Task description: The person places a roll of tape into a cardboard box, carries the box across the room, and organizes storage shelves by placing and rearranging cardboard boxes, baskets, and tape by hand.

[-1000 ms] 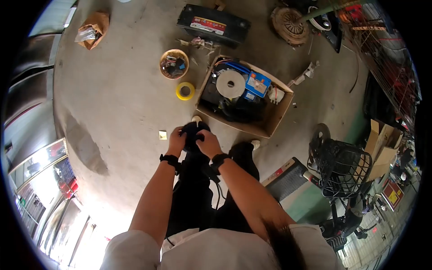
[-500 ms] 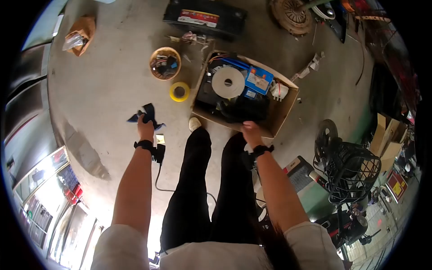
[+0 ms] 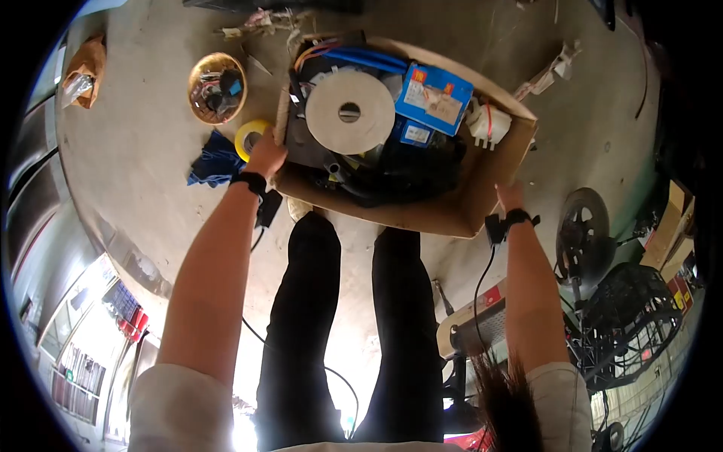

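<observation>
An open cardboard box [image 3: 422, 217] is in front of my legs, between my two hands. My left hand [image 3: 267, 154] is closed on its left wall, with the fingers partly hidden. At the right end, my right hand [image 3: 510, 197] grips the box wall. Inside lie a large white roll [image 3: 324, 113], a blue carton [image 3: 433, 98], a smaller blue box [image 3: 416, 134], a white plastic part with a red band [image 3: 489, 124] and black items [image 3: 414, 169]. Just beyond my left hand is a roll of yellow tape [image 3: 242, 141]. A crumpled dark blue cloth [image 3: 214, 160] lies left of it.
A round basket of small parts [image 3: 217, 88] stands on the floor at the left. Further left is a brown paper bag [image 3: 86, 71]. Torn scraps [image 3: 553, 71] lie beyond the box. A wheel [image 3: 582, 226] and a black wire basket [image 3: 629, 324] are at the right.
My left hand has let go of the dark blue cloth and moved right to the box. My right hand has shifted to the box's right end. The box appears larger and nearer.
</observation>
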Tool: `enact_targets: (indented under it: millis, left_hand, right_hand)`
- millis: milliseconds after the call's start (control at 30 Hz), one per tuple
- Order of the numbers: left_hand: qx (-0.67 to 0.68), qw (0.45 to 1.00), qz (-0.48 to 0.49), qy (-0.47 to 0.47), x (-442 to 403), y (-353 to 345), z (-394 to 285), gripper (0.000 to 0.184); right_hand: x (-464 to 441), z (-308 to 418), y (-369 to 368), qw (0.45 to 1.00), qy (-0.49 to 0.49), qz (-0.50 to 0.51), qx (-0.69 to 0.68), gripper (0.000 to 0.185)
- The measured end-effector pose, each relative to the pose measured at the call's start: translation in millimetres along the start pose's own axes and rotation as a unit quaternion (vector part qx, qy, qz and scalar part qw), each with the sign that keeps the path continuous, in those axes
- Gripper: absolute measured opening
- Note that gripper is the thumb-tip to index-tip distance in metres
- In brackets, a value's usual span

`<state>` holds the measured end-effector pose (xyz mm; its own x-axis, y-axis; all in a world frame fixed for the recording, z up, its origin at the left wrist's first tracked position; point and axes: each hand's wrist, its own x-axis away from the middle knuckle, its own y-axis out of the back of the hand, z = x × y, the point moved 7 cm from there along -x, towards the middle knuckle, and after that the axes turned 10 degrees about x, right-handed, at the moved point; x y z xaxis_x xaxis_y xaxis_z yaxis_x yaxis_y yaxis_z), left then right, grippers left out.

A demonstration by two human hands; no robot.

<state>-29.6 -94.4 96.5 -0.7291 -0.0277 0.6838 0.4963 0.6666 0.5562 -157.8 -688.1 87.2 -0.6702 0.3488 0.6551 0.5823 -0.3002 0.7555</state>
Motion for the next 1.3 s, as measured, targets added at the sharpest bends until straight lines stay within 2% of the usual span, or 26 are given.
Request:
enact_targets:
  millis: [67, 133, 200, 233, 267, 333, 367, 467, 533, 567, 600, 633, 733, 800, 867, 933, 1000, 1033, 1167, 1267, 1300]
  left_hand:
    - [-0.032, 0.999, -0.007, 0.01, -16.3, -2.7, 9.2, 0.045]
    - [-0.045, 0.998, -0.018, -0.033, -29.5, -3.1, 8.0, 0.047]
    - [-0.067, 0.993, -0.028, -0.09, -42.7, -6.3, 9.0, 0.046]
    - [-0.112, 0.989, -0.027, -0.093, -53.0, -9.8, 20.5, 0.042]
    - [-0.184, 0.975, 0.04, -0.121, -62.3, -16.8, 24.5, 0.042]
    - [-0.316, 0.914, 0.183, -0.176, -59.5, -30.4, 26.1, 0.041]
    - [-0.1, 0.984, 0.072, -0.127, -56.0, -10.1, 19.9, 0.038]
    - [-0.142, 0.957, -0.081, -0.24, -38.9, 2.4, 1.2, 0.035]
    - [-0.131, 0.97, -0.052, -0.196, -41.8, 0.6, 5.8, 0.035]
    - [-0.121, 0.978, -0.027, -0.169, -40.4, 2.2, 6.7, 0.035]
    - [-0.113, 0.983, -0.004, -0.143, -38.2, 5.5, 8.1, 0.036]
    - [-0.127, 0.987, -0.008, -0.101, -34.9, 6.6, 25.7, 0.032]
    - [-0.06, 0.989, -0.071, -0.116, 23.7, 27.4, 11.1, 0.029]
    - [-0.055, 0.995, -0.04, -0.067, 60.3, 29.0, 22.2, 0.027]
    - [-0.036, 0.998, -0.018, -0.05, 102.4, 39.3, 22.1, 0.027]
    - [0.009, 1.0, -0.015, 0.005, 149.5, 56.7, 9.7, 0.028]
    - [-0.005, 1.0, -0.006, 0.015, 184.4, 60.5, 36.7, 0.027]
    - [0.005, 0.999, -0.017, 0.028, 208.2, 71.4, 34.4, 0.028]
    - [0.026, 0.995, -0.042, 0.083, 292.6, 97.6, 47.2, 0.03]
    - [0.086, 0.989, -0.085, 0.084, 348.9, 111.2, 47.8, 0.027]
    - [0.08, 0.989, -0.1, 0.072, 360.7, 119.7, 50.2, 0.025]
  right_hand:
    - [-30.8, -38.3, -38.7, 0.995, 0.025, -0.023, 0.093, 0.038]
    - [-52.0, -75.5, -63.8, 0.987, -0.105, -0.058, -0.103, 0.036]
    - [-46.8, -70.1, -58.3, 0.965, -0.191, -0.047, -0.173, 0.034]
    - [-45.2, -59.9, -48.4, 0.969, -0.185, -0.056, -0.152, 0.034]
    - [-43.0, -48.6, -37.6, 0.973, -0.179, -0.064, -0.13, 0.033]
    - [-27.9, -30.3, -21.9, 0.992, -0.073, -0.1, 0.029, 0.032]
    - [-21.9, -42.6, -29.7, 0.993, -0.049, -0.103, 0.019, 0.035]
    - [-41.0, -28.4, -12.5, 0.986, -0.014, -0.161, -0.034, 0.037]
    - [-5.0, -19.5, 6.9, 0.977, -0.082, -0.19, -0.057, 0.033]
    - [9.5, -11.0, 17.1, 0.972, -0.091, -0.146, -0.16, 0.029]
    - [23.0, -11.1, 22.9, 0.972, -0.077, -0.151, -0.161, 0.031]
    - [34.6, -8.5, 28.6, 0.971, -0.059, -0.161, -0.167, 0.032]
    - [77.9, 12.1, 62.1, 0.957, -0.047, -0.191, -0.214, 0.033]
    - [107.2, 11.2, 77.1, 0.957, -0.082, -0.17, -0.219, 0.032]
    - [139.5, 25.9, 106.0, 0.964, -0.066, -0.16, -0.199, 0.032]
    - [162.5, 26.2, 126.9, 0.969, -0.041, -0.176, -0.167, 0.033]
    - [186.6, 45.2, 159.4, 0.977, -0.05, -0.136, -0.155, 0.032]
    - [200.1, 57.9, 171.8, 0.981, -0.053, -0.114, -0.151, 0.032]
    - [247.0, 95.3, 227.5, 0.98, -0.016, -0.128, -0.15, 0.029]
    - [277.5, 114.4, 264.7, 0.982, 0.021, -0.126, -0.136, 0.027]
    - [283.7, 130.5, 278.6, 0.984, 0.014, -0.098, -0.145, 0.027]
